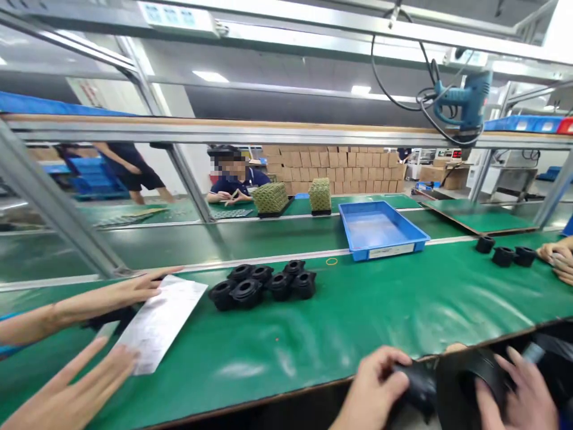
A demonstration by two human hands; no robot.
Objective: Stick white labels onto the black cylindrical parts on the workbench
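Observation:
At the bottom right, below the table's front edge, my left hand (373,388) grips a black rubber part (418,385). My right hand (521,397) holds a larger black ring-shaped part (463,382) right beside it; the two parts touch or overlap. Part of both pieces is hidden by my fingers and the table edge. A cluster of several black rubber bushings (264,285) lies on the green mat (358,310), well ahead and left of my hands.
A co-worker's two hands (116,292) at the left rest on a printed sheet (159,322). Another person's hands (559,260) are at the right edge near three black bushings (504,254). A blue tray (380,230), a conveyor and a seated worker lie beyond; a blue power tool (465,101) hangs overhead.

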